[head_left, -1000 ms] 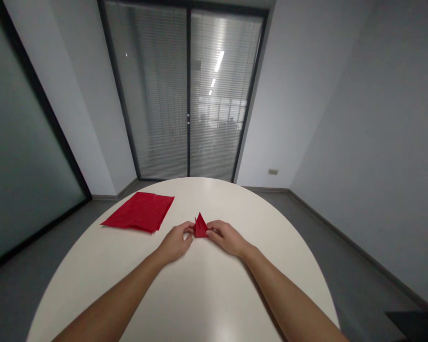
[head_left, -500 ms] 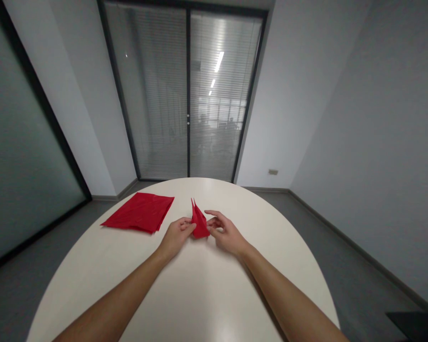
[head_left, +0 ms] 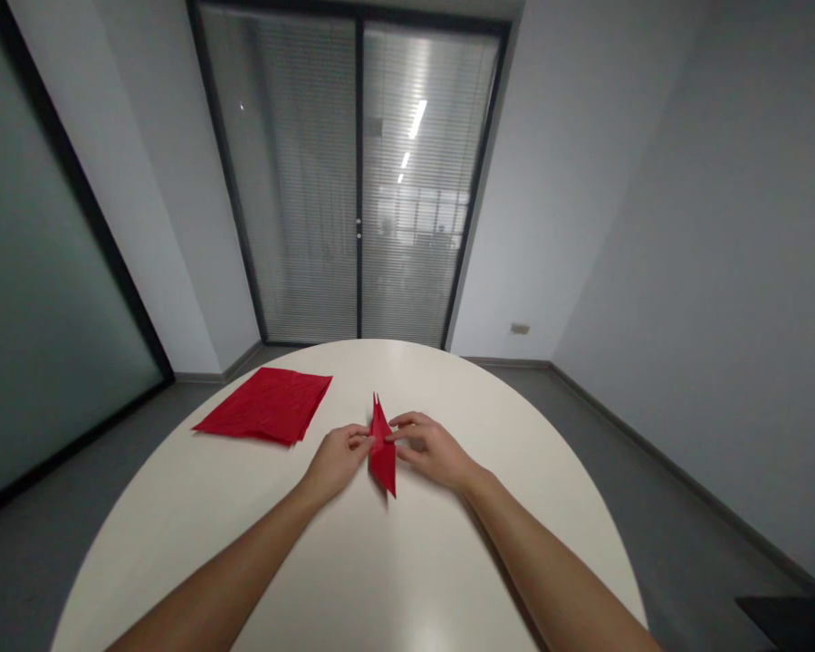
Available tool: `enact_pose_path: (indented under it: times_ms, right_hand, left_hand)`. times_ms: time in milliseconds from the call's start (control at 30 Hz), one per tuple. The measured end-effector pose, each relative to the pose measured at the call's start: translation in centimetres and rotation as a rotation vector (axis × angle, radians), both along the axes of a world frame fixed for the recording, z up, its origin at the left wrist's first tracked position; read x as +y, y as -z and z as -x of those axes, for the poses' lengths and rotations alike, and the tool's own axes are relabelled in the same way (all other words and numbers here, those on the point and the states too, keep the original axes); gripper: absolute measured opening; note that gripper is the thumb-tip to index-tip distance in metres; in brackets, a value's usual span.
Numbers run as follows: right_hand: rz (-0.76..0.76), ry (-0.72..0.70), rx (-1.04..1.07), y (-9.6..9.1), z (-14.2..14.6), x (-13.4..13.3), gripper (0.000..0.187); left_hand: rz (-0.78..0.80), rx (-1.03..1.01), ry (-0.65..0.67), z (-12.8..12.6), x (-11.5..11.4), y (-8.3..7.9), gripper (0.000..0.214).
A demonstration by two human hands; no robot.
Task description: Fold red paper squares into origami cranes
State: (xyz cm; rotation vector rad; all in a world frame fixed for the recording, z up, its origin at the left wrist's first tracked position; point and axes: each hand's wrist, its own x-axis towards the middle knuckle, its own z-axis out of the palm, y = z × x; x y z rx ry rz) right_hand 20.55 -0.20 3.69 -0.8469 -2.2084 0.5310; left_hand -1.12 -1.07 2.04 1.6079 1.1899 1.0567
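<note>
A small folded red paper (head_left: 382, 466) stands out between my hands, a long narrow shape with two thin points at its far end and one point toward me. My left hand (head_left: 338, 457) pinches its left edge between thumb and fingers. From the other side, my right hand (head_left: 436, 450) has its fingertips on the paper's right face, fingers bent around that edge; its thumb is partly hidden. To the left lies a stack of flat red paper sheets (head_left: 264, 405), apart from both hands.
The round white table (head_left: 326, 580) carries everything. Beyond its far edge are glass doors with blinds (head_left: 299, 226) and grey walls. A dark object (head_left: 788, 616) shows at the lower right corner.
The near end of the folded paper has swung down into a point toward me, making it longer and narrower. My right fingers have moved in onto its face; my left hand keeps its pinch.
</note>
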Motion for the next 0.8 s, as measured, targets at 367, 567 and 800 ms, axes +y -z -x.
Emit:
enact_pose_path:
  times_ms: [367,567,800]
  right_hand:
    - [0.037,0.086,-0.157,0.3,0.3,-0.1,0.02]
    - [0.029,0.101,-0.14,0.2,0.3,0.0,0.024]
    - [0.046,0.122,-0.119,0.5,0.2,0.3,0.023]
  left_hand:
    - [-0.4,0.472,-0.123,0.7,-0.2,1.0,0.037]
    - [-0.438,0.495,-0.001,0.5,-0.7,0.3,0.026]
    - [-0.39,0.504,-0.014,0.5,-1.1,-0.1,0.016]
